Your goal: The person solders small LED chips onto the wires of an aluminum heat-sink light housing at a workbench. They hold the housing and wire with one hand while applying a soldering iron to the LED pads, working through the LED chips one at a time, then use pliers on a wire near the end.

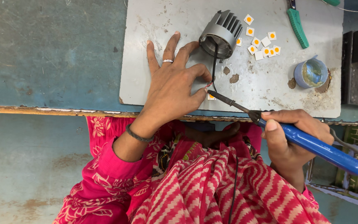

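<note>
Left hand (171, 85) spread flat on grey plate (146, 83), thumb and forefinger pinching wire ends (209, 84) over a small chip (211, 97). Wire (215, 58) runs up into finned housing (221, 34). Iron (295, 135) in right hand (293, 139), fist closed round blue handle, tip at the joint. Soldering looks underway; loose chips (262, 43) unused. Flux tin (310, 73) near. Joint itself hidden by fingers; iron cord cut off.

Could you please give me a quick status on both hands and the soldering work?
Left hand pinching wire ends onto small LED chip. Right hand gripping blue soldering iron, tip at the joint. Grey heat-sink housing behind; nothing blocking.
</note>
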Available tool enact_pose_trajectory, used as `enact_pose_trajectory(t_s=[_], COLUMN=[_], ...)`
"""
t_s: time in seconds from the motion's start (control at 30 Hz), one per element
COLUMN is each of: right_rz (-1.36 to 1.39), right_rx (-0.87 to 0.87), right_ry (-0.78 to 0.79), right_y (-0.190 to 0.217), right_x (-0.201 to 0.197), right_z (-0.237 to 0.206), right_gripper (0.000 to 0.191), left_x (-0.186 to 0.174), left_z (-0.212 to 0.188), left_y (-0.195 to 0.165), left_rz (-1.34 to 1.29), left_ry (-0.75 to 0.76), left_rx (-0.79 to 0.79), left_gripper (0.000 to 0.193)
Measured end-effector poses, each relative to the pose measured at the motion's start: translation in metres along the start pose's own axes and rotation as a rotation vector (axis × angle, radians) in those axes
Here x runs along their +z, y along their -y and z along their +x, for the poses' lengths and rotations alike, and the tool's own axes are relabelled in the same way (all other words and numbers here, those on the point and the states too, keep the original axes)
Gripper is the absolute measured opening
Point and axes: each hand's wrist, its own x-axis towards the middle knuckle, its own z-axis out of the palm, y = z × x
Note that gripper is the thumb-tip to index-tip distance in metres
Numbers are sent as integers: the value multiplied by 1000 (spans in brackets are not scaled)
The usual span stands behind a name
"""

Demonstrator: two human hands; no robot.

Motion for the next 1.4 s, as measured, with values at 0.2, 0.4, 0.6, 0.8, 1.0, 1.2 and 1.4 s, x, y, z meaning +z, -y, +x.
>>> enact_pose_trajectory(t_s=[0.2, 0.4, 0.6, 0.8, 1.0, 1.2, 1.4], right_rz=[-97, -65, 18, 175, 318, 548, 394], right_rx=[5, -9, -10, 112, 55, -191, -142], right_ry=[60, 50, -15, -182, -289, -111, 104], right_y=[20, 17, 10, 7, -9, -31, -16], right_x=[-3, -1, 0, -8, -9, 22, 79], right_z=[5, 7, 4, 0, -12, -5, -2], right_gripper=[27, 28, 27, 27, 31, 36, 43], left_x=[-1, -1, -4, -4, -2, -1, -1], left_z=[-2, -1, -2, -2, -4, -8, -9], left_y=[-2, -2, -5, -4, -1, 4, 4], left_rz=[-8, -6, -14, -17, -25, -60, -58], left_ry=[7, 2, 22, 28, 22, 8, 28], left_rx=[-7, -12, -21, -17, -7, 11, 5], left_gripper=[18, 19, 19, 18, 17, 12, 13])
